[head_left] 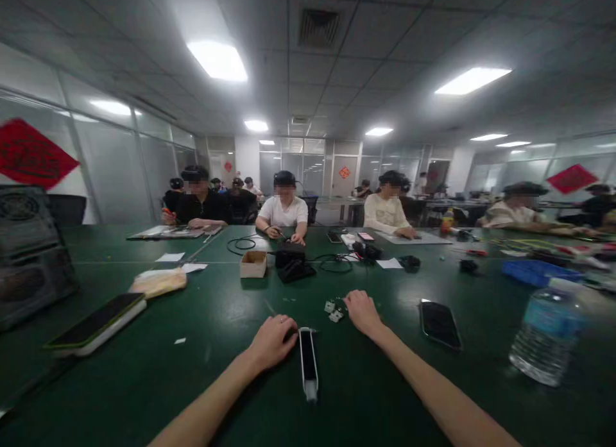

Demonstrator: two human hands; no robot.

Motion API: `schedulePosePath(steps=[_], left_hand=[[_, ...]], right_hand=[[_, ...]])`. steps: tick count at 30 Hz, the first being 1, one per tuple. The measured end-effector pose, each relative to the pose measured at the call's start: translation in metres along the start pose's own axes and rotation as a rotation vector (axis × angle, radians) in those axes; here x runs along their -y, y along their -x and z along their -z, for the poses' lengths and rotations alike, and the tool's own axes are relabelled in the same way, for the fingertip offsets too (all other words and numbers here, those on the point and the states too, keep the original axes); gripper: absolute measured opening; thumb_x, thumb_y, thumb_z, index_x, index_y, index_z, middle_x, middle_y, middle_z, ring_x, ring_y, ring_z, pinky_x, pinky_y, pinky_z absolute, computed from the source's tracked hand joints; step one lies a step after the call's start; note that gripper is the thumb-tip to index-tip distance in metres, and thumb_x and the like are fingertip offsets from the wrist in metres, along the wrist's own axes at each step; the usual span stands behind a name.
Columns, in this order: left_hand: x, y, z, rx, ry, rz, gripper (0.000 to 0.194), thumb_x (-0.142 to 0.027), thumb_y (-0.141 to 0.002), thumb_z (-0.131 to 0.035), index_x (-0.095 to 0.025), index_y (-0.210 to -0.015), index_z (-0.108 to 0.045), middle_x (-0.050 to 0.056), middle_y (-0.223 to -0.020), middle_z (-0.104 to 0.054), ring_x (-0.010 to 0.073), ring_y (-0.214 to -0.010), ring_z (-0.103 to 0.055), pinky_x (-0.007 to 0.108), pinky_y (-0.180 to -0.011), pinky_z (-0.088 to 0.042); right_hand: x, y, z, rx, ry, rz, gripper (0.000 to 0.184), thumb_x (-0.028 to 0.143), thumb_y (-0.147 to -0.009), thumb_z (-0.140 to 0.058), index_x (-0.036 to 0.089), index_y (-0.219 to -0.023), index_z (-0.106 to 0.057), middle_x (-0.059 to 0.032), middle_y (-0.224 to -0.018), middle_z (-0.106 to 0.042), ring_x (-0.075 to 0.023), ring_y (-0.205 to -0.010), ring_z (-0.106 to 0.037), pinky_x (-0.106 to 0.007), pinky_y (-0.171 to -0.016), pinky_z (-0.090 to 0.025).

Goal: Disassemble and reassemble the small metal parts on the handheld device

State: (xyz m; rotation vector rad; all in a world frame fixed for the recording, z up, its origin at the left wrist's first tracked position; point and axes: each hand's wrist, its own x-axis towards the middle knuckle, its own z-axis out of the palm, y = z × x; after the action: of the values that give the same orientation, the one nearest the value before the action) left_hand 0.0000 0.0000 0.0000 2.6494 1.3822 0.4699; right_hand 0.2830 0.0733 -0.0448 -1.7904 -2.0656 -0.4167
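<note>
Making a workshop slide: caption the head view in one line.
Left hand and right hand flank a slim black-and-white device on a green table, a co-worker opposite.

Bright, even light from recessed ceiling panels [217,61]; mild sheen on the green desk [144,396]; soft shadows under the left hand [272,342] and right hand [363,312]. Strong wide-angle bowing at frame edges; far background soft.

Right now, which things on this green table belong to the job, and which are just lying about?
Job:
slim black-and-white bar by the left hand
small white parts by the right hand

Lying about, probably:
black smartphone
clear water bottle, blue label
green-edged black tablet
</note>
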Motion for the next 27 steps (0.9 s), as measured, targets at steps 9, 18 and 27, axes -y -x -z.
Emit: schedulePosePath(steps=[9,18,27], left_hand=[[0.001,0.0,0.0,-0.017,0.016,-0.009,0.017,-0.024,-0.089,-0.048,-0.021,-0.099,-0.061,0.005,-0.1,-0.063,0.0205,-0.095,-0.058,0.033,-0.083,-0.042],[0.003,0.0,-0.002,-0.052,0.033,-0.043,0.015,-0.024,-0.088,-0.048,-0.021,-0.097,-0.06,0.004,-0.096,-0.063,0.0194,-0.09,-0.058,0.031,-0.079,-0.041],[-0.002,0.002,0.002,-0.218,0.014,-0.07,0.014,-0.025,-0.088,-0.049,-0.02,-0.099,-0.058,0.004,-0.1,-0.063,0.0207,-0.096,-0.056,0.036,-0.085,-0.039]], right_hand=[[0.018,0.005,0.019,-0.15,-0.261,0.117,0.031,0.028,-0.099,-0.028,0.016,-0.085,-0.053,-0.0074,-0.086,-0.057,-0.0195,-0.082,-0.051,-0.031,-0.073,-0.037],[0.064,0.027,0.04,-0.025,-0.641,0.416,0.021,0.028,-0.096,-0.04,0.017,-0.084,-0.052,-0.0039,-0.081,-0.056,-0.015,-0.071,-0.053,-0.028,-0.065,-0.044],[0.067,0.031,0.032,-0.087,-0.711,0.427,0.021,0.028,-0.096,-0.041,0.017,-0.085,-0.055,-0.0039,-0.079,-0.057,-0.0148,-0.071,-0.053,-0.028,-0.066,-0.045]])
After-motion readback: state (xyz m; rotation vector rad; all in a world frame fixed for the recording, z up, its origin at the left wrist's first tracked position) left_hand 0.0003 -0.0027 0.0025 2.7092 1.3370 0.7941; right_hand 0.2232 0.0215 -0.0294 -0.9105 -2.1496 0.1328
